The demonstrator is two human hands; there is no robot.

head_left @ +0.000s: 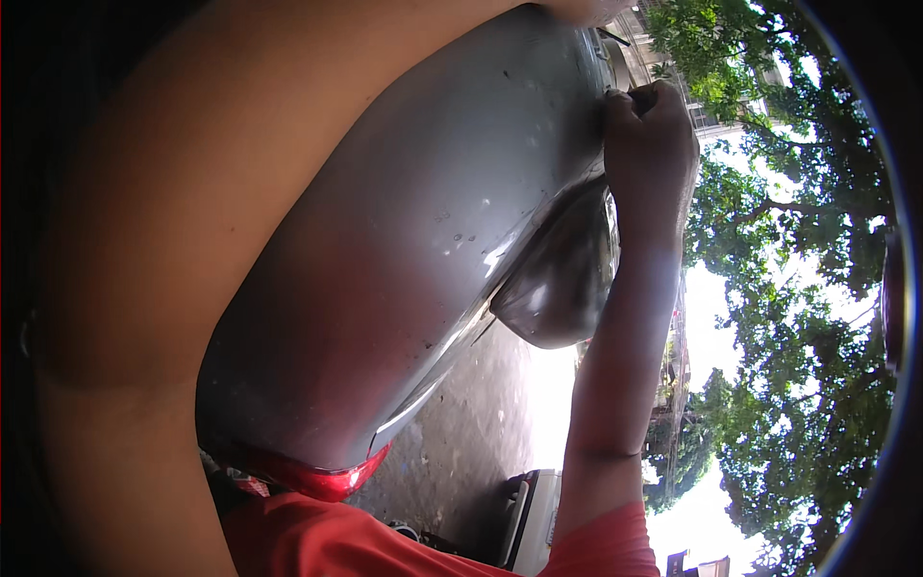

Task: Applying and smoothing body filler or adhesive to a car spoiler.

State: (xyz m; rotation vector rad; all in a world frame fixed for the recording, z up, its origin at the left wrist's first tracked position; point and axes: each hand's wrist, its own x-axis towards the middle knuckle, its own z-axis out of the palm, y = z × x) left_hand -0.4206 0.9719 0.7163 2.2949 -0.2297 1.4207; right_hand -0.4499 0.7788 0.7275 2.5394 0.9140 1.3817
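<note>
A large, glossy dark grey vehicle body panel [433, 183] curves between my arms, with small droplets or specks on it. At its near end sits a red lamp [327, 476]. My left arm arches along the panel's left side. Only a blurred sliver of my left hand [585, 10] shows at the top edge; its fingers are out of sight. Stretched along the right side, my right arm ends in my right hand [652, 130], closed beside the panel's far end. Whatever lies in its curled fingers is hidden. A dark, shiny rounded part [558, 279] juts out beside the right forearm.
Grey pavement [471, 413] shows below the panel. A pale vehicle [538, 510] stands near the lower edge. Leafy trees [779, 240] fill the right side, with buildings partly visible behind my right hand. Red cloth [327, 539] of my clothing covers the bottom.
</note>
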